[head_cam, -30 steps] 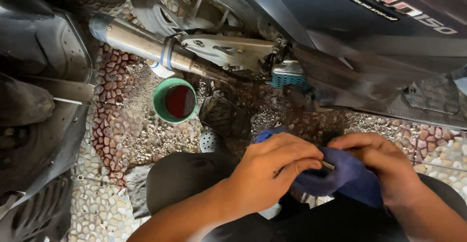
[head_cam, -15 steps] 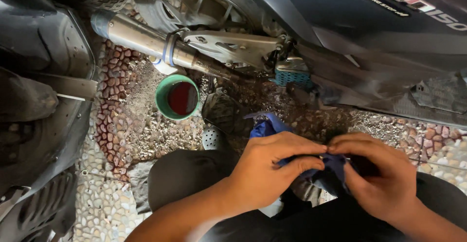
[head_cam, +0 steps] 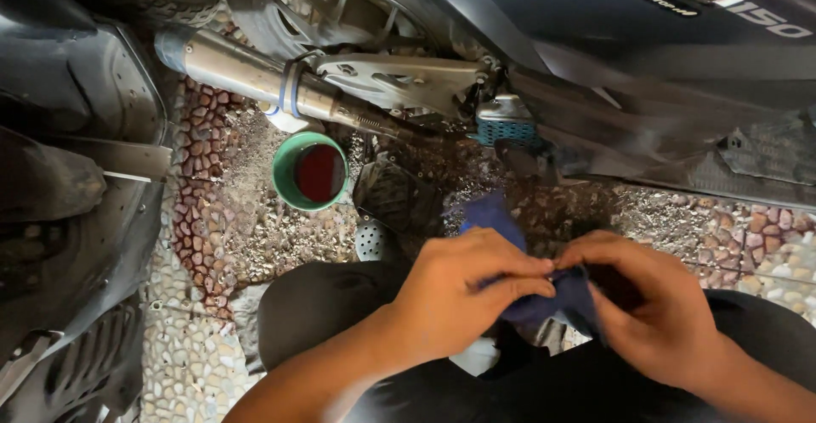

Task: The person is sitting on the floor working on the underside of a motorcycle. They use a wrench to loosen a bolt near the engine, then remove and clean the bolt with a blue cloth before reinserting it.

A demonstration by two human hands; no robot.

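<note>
Both of my hands work a dark blue rag (head_cam: 544, 300) just above my lap. My left hand (head_cam: 463, 291) pinches the rag from the left, its fingertips meeting those of my right hand (head_cam: 650, 304), which wraps the cloth from the right. A free end of the rag sticks up behind my left hand. Whether anything small is wrapped inside the cloth stays hidden.
A green cup (head_cam: 310, 172) with dark red liquid stands on the pebbled ground (head_cam: 212, 244) under a scooter's silver exhaust pipe (head_cam: 255, 70). The scooter's dark body (head_cam: 646, 74) fills the top and right. Black plastic panels (head_cam: 68, 219) lie at the left. My black-clad knees (head_cam: 323, 304) sit below.
My hands have closed in on each other and bunched the rag tighter, so less of the blue cloth shows. The view has shifted slightly.
</note>
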